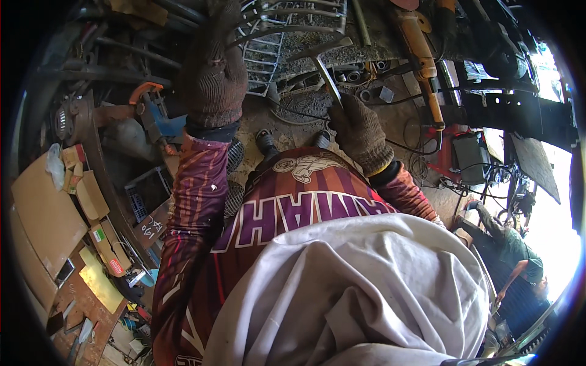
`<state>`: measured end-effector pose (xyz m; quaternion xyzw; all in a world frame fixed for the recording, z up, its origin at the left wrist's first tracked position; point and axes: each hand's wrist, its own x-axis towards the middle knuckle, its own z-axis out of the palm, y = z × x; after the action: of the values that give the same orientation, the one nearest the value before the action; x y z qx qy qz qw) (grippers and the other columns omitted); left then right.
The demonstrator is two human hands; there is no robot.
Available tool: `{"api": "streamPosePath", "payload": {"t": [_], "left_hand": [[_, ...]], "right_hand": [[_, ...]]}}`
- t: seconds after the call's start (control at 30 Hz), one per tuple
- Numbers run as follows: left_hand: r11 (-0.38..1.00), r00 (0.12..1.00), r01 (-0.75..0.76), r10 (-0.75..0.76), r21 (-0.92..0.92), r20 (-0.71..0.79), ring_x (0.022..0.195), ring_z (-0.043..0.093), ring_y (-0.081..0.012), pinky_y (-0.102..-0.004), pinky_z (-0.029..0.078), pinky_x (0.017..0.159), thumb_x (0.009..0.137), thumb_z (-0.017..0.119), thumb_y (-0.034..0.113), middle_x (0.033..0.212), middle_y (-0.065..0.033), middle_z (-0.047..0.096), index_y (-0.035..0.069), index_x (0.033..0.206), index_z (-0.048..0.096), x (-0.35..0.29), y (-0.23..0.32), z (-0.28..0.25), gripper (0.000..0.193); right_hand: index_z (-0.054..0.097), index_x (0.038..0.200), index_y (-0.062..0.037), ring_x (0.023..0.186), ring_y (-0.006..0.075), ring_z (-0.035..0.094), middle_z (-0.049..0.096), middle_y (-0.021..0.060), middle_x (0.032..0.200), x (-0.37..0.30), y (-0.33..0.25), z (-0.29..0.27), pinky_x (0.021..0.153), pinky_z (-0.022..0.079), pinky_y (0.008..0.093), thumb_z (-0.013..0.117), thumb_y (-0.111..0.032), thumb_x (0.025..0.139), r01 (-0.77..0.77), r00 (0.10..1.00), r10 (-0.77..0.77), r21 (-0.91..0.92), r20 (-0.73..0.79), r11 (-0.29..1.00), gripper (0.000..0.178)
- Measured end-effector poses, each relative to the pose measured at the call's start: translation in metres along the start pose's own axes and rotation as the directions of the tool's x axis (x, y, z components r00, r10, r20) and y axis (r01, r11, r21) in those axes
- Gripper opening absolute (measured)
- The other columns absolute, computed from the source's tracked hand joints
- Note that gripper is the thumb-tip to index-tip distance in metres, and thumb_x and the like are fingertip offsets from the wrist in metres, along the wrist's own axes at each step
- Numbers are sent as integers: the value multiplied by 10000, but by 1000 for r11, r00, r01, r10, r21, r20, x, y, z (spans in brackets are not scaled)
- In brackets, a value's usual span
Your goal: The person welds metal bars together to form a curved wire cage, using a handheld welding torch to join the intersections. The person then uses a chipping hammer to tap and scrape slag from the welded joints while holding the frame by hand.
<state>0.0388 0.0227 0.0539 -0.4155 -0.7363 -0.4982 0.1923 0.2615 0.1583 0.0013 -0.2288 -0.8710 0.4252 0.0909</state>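
Note:
My right hand (pixel 361 133), in a dark brown knit glove, is closed round the handle of a chipping hammer (pixel 330 78). The hammer's narrow metal head points up and away from me, just short of a barred metal frame (pixel 292 28) with curved rods. My left hand (pixel 215 91), in a matching dirty glove, reaches forward at the left side of that frame. Its fingers merge with dark shapes at the top, so their grip is unclear. Whether they touch the frame cannot be made out.
A long-bodied orange power tool (pixel 415 43) lies at the far right, with cables nearby. Metal rings (pixel 354 76) and scraps cover the work area. To the left are a blue and orange clamp-like tool (pixel 160 116) and cardboard (pixel 49 226). Another person (pixel 519 262) is at the right.

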Motion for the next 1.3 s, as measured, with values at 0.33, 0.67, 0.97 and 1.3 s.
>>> {"api": "streamPosePath", "payload": {"t": [0.33, 0.67, 0.97, 1.3], "left_hand": [[978, 996, 79, -83, -191, -10, 1183, 561, -245, -362, 483, 968, 944, 482, 39, 1290, -174, 583, -59, 1227, 587, -16, -22, 7, 318], [985, 997, 19, -32, -173, -72, 1109, 603, -227, -316, 500, 920, 921, 529, -13, 1215, -147, 626, -34, 1221, 598, -15, -22, 8, 308], [988, 997, 28, -38, -153, -62, 1130, 586, -231, -328, 475, 968, 940, 500, 11, 1224, -173, 616, -60, 1215, 596, -17, -25, 7, 300], [960, 991, 117, -130, -253, -32, 1173, 557, -258, -356, 451, 1010, 956, 453, 59, 1245, -174, 596, -99, 1210, 574, -22, -27, 10, 322]], "right_hand": [[557, 1215, 30, 716, 244, 667, 648, 160, 805, 9, -15, 0, 607, 509, 340, 596, -113, 923, 119, 982, -115, 17, -150, 993, 327], [563, 1248, -16, 878, 334, 684, 662, 226, 959, 7, -8, 9, 711, 522, 365, 593, -166, 936, 155, 981, -165, -92, -105, 984, 348], [540, 1279, -21, 915, 366, 667, 662, 216, 976, 5, -9, 11, 754, 521, 408, 574, -177, 943, 92, 993, -102, -150, -55, 984, 372], [520, 1302, -15, 971, 369, 660, 665, 218, 1046, 13, -3, 18, 792, 531, 402, 604, -157, 923, 13, 999, -8, -146, 34, 989, 413]]}}
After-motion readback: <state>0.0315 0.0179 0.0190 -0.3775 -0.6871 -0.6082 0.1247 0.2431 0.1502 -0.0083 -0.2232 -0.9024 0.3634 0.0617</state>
